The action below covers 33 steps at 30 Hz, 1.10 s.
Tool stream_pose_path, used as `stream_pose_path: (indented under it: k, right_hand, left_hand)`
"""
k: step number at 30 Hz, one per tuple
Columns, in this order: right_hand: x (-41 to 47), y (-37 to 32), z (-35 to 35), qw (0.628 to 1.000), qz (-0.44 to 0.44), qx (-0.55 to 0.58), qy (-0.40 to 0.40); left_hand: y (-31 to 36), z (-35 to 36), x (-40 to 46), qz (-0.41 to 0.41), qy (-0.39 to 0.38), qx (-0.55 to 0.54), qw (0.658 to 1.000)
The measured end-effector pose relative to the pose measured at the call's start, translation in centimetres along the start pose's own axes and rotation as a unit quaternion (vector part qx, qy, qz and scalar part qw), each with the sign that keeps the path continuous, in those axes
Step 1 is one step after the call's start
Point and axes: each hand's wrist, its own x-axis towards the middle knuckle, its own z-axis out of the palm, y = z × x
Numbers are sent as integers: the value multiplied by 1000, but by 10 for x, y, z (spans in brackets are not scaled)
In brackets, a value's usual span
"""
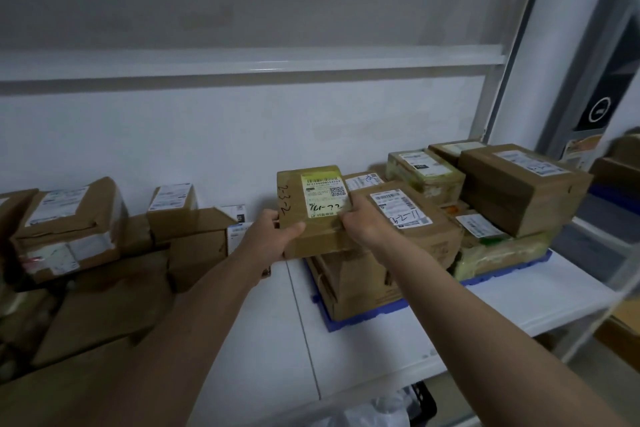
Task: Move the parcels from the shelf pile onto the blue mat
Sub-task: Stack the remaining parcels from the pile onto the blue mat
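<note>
Cardboard parcel (313, 208) clamped between left hand (273, 236) and right hand (363, 222), over the blue mat's (367, 315) left edge on the shelf (381, 350).

The held parcel (313, 208) is brown cardboard with a white-and-yellow label (325, 197) bearing black barcode and handwriting. At four o'clock, a blue mat (367, 317) edges out beneath brown boxes; one wrapped parcel (502, 255) looks greenish, perhaps. The shelf (346, 350) is white.
</note>
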Motion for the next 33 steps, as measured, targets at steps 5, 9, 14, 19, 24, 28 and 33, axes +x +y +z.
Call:
stream_pose_path:
  k: [5, 9, 14, 19, 24, 28, 33]
  right_hand:
    - [41, 16, -35, 1000, 7, 1, 1]
    - [69, 25, -55, 1000, 1, -4, -24]
    - [88, 33, -68, 998, -13, -18, -52]
    - [96, 44, -67, 998, -6, 16, -53]
    - [89, 49, -67, 996, 11, 83, -25]
    - [84, 48, -68, 995, 16, 97, -18]
    - [102, 66, -82, 994, 20, 102, 31]
  left_hand:
    - [21, 40, 31, 10, 36, 5, 999]
    - [32, 60, 50, -2, 57, 15, 998]
    - [33, 78, 64, -17, 81, 42, 996]
    - [30, 83, 70, -30, 83, 42, 995]
    - [32, 77, 70, -43, 103, -14, 994]
    - [36, 67, 70, -65, 103, -102, 987]
    - [32, 54, 67, -79, 41, -184, 979]
